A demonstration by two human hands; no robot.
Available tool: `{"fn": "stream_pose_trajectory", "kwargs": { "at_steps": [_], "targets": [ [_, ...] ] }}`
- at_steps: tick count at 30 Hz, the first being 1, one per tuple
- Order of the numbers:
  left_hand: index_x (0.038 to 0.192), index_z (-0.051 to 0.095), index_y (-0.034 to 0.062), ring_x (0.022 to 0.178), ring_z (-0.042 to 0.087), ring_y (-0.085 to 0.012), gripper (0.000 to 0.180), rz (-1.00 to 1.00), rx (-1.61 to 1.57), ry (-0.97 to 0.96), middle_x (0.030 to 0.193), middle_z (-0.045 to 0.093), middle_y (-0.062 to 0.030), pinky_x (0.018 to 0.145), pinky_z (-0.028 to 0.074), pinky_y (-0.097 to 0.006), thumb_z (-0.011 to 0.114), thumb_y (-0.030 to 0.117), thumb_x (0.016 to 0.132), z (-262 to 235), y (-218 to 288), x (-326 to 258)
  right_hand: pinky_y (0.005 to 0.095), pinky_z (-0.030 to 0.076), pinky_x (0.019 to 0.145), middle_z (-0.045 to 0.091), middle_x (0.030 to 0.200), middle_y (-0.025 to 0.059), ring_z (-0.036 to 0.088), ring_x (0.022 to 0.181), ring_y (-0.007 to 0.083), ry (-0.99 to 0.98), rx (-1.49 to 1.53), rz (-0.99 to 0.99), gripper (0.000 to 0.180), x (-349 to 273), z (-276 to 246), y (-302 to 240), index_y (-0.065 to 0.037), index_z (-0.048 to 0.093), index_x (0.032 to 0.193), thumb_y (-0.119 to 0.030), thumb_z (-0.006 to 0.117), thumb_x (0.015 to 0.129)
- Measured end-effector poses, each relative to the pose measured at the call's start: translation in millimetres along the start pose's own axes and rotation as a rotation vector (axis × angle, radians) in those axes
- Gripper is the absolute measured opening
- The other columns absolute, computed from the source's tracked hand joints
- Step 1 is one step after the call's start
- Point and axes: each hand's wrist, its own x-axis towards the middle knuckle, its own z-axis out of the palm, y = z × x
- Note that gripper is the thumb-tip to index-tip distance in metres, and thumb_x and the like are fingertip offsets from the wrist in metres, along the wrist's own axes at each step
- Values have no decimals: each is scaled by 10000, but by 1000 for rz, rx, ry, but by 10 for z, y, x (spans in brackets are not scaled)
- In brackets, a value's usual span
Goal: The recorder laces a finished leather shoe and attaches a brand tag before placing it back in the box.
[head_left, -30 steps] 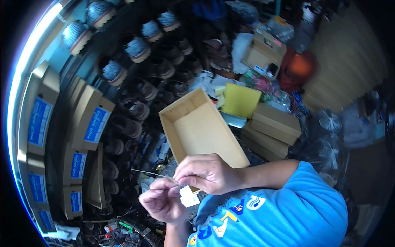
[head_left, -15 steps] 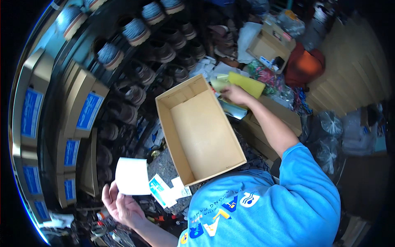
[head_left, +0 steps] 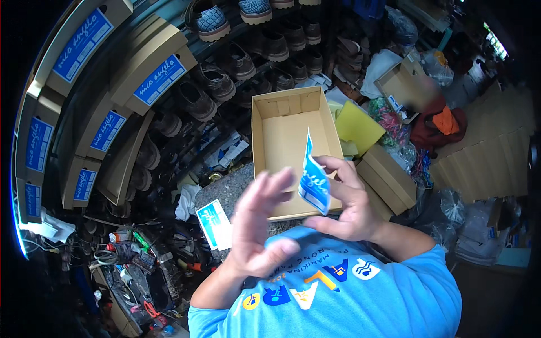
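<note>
The left hand [head_left: 252, 232] is raised with its palm turned toward the right, fingers pointing up and thumb standing well apart from them; it is loosely spread, its fingertips are blurred, and no object shows in its grasp. The right hand [head_left: 356, 204] is partly curled and has a blue-and-white label [head_left: 314, 185] at its fingers, the index finger reaching behind the sheet and the thumb extended below it; exactly which fingers press on it cannot be told. The label stands nearly on edge and is bent in a curve, its narrow tip pointing up, in the space between the two hands and over the near end of an open cardboard box [head_left: 282, 132]. That box lies with its open side up on a rough grey bench [head_left: 225, 188], and both hands are in front of part of it. A second label [head_left: 213, 224], flat and printed in blue and white, lies on the bench just left of the left hand, which covers its edge in this view. Right of the open box are a yellow sheet [head_left: 360, 128] and, nearer the right forearm, closed brown boxes [head_left: 389, 174].
</note>
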Motion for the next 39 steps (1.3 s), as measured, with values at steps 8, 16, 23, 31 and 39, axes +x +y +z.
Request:
{"fn": "stream_pose_trajectory", "kwargs": {
  "at_steps": [8, 16, 23, 31, 39],
  "targets": [
    [1165, 684, -44, 1022, 614, -143, 367, -751, -4, 102, 1155, 607, -83, 894, 512, -286, 797, 149, 875, -356, -35, -61, 321, 491, 986, 730, 1121, 116, 676, 1046, 171, 34, 1077, 334, 381, -355, 46, -53, 17, 676, 1182, 1, 771, 813],
    [923, 671, -13, 1002, 546, -148, 87, -360, 240, 146, 1073, 556, -83, 862, 454, -265, 720, 56, 903, -284, -98, -373, 317, 474, 972, 719, 1090, 85, 650, 1031, 174, -15, 997, 406, 318, -514, -56, -16, -3, 710, 1147, -32, 748, 833],
    [892, 662, 52, 1189, 477, -324, 159, -192, 703, 100, 1279, 483, -208, 1013, 386, -435, 781, 148, 848, -262, -178, -915, 269, 454, 575, 596, 791, 23, 541, 646, 118, -54, 17, 87, 429, -774, 43, 35, -95, 705, 1249, -48, 788, 831],
    [819, 769, 102, 1493, 273, -390, 171, -459, 609, 205, 1623, 229, -255, 1140, 305, -498, 875, 224, 764, -209, -231, -1024, 236, 421, 525, 662, 731, 11, 483, 555, 39, 214, 321, 668, 276, -1157, 183, 122, -38, 726, 1068, -11, 802, 804],
    [867, 767, 65, 1488, 305, -374, 181, -627, 469, 91, 1596, 300, -254, 1166, 309, -465, 859, 201, 791, -252, -399, -1004, 377, 385, 1020, 470, 1406, 135, 482, 1225, 265, 179, -157, 643, 211, -1282, 232, 221, -105, 744, 816, -221, 897, 728]
  ]
}}
